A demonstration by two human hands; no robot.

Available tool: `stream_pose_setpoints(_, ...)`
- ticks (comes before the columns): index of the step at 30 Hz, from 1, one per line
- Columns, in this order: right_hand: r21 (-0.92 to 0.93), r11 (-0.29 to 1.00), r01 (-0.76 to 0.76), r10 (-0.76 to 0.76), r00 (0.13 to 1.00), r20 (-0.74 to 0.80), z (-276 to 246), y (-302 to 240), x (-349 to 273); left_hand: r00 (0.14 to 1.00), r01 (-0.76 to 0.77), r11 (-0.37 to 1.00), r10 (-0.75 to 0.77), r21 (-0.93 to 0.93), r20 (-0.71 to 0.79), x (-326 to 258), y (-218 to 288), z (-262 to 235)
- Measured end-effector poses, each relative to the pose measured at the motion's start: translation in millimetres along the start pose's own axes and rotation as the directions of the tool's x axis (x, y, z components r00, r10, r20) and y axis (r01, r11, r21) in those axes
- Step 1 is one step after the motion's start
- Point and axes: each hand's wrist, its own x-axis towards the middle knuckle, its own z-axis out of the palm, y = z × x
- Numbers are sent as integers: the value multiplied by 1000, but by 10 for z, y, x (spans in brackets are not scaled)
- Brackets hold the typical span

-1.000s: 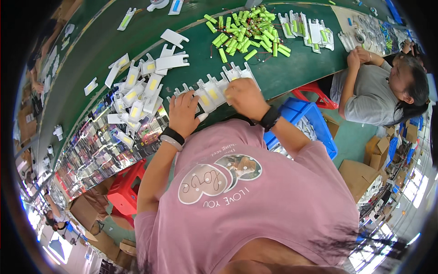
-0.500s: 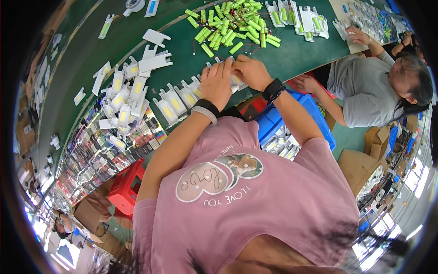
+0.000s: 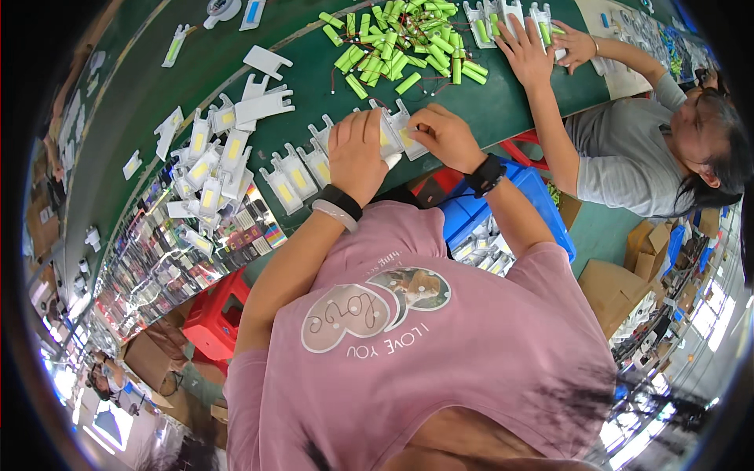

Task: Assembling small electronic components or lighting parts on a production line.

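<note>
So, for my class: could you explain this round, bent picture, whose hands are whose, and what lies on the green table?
A wide fisheye camera on the person's head looks down, so edges bend. The left hand and right hand belong to the wearer in pink; together they hold a white plastic tray with a yellow-green cell inside. More filled trays lie to the left on the green table, and loose green cells are heaped beyond. The hands at upper right belong to a co-worker in grey.

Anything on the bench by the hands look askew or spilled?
Nothing damaged or spilled. The white trays left of the left hand overlap in a loose heap rather than a row, and the green cells beyond the right hand lie jumbled.
</note>
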Motion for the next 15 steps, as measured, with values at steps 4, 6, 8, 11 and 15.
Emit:
stream_pose_setpoints(4,-304,943,132,-132,991,23,81,41,149,996,-65,998,65,-2,53,57,70,134)
stream_pose_setpoints(6,-389,911,137,-115,990,77,74,46,197,998,-38,999,36,37,58,74,77,199)
stream_pose_setpoints(8,-461,860,218,-179,976,127,64,30,219,998,-14,997,10,74,62,77,85,231)
stream_pose_setpoints(11,-435,868,241,-175,967,186,31,37,211,999,11,999,-13,50,48,97,98,233)
stream_pose_setpoints(15,-240,923,302,-265,948,177,-84,35,8,996,31,997,-37,67,83,96,100,207)
